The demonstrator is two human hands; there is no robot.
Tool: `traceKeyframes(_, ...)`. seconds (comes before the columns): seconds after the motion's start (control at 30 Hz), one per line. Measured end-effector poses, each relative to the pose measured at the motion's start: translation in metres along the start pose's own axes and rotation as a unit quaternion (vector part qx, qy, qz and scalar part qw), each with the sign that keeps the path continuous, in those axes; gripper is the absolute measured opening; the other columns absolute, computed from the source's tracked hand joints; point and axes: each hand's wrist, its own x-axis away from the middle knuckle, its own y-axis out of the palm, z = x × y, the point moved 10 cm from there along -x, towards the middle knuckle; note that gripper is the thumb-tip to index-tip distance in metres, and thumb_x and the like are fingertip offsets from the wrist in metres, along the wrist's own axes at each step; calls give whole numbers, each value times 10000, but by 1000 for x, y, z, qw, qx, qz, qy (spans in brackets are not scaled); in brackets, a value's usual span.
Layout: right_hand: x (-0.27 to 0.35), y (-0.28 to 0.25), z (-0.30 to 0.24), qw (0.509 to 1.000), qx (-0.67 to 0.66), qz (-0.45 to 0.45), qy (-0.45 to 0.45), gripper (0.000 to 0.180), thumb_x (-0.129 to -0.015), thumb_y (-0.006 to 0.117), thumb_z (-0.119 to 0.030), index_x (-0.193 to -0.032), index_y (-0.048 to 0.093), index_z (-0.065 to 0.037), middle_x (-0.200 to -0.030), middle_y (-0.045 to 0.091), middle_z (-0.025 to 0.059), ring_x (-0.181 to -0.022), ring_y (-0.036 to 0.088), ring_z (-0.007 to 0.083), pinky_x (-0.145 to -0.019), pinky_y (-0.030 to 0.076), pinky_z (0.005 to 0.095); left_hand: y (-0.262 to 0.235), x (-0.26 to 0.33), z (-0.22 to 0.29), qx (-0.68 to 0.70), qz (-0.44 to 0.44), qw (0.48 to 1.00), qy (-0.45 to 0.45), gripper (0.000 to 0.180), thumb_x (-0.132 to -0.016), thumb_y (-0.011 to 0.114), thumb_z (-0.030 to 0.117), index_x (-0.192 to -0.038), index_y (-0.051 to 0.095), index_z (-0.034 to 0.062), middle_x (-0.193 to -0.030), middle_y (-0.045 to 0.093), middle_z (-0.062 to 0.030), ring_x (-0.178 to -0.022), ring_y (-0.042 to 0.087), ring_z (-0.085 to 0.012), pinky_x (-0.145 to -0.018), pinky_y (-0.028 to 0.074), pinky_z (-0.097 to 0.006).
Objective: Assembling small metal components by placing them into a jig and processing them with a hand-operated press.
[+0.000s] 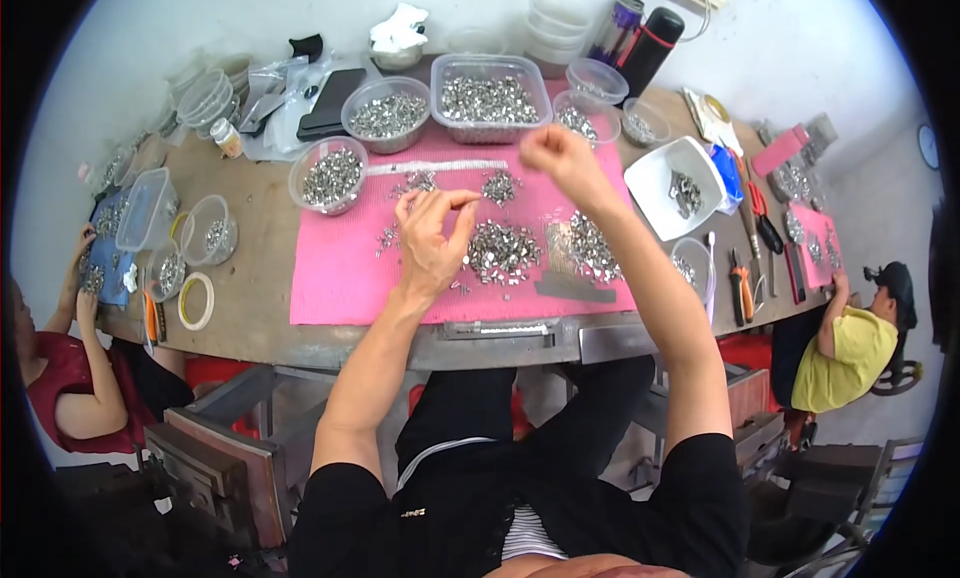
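A worn grey-brown table (262,263) carries a pink ribbed mat (345,268), orange-and-black-handled pliers (741,290) and a pale-yellow tape ring (183,306).

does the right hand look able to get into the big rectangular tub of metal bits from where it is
Probably yes: the right hand is close to the front right corner of the rectangular tub, whose top looks open, and nothing appears to block the way.

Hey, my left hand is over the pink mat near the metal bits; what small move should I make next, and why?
Perhaps shift your left hand slightly right to the small metal pile: its thumb and index fingertips appear just left of it, while your right hand is by the rectangular tub's near right corner. Whether either hand holds a piece is unclear.
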Motion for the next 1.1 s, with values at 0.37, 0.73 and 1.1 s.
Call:
traceKeyframes(0.37,-27,-53,10,990,-36,139,-14,243,-969,665,-126,-1161,690,22,-987,742,76,-891,691,119,-787,543,260,12,2,-11,-28,-47,998,-9,87,-921,690,168,-978,731,117,-911,717,-6,-867,654,-181,-1017,339,-426)
traceKeyframes(0.73,26,-46,56,892,427,124,-74,188,-896,674,-172,-1006,777,-60,-994,685,195,-935,666,376,-868,527,464,44,-10,-28,-36,-139,989,-48,134,-938,661,217,-997,744,130,-939,725,-32,-924,658,-220,-1002,345,-444)
traceKeyframes(1.1,72,-13,-2,933,338,63,-108,105,-850,654,-95,-894,648,-1,-877,675,186,-856,656,361,-776,520,465,101,-52,-78,-201,-198,958,55,158,-918,705,268,-1008,782,164,-898,677,-76,-935,629,-280,-939,338,-487)
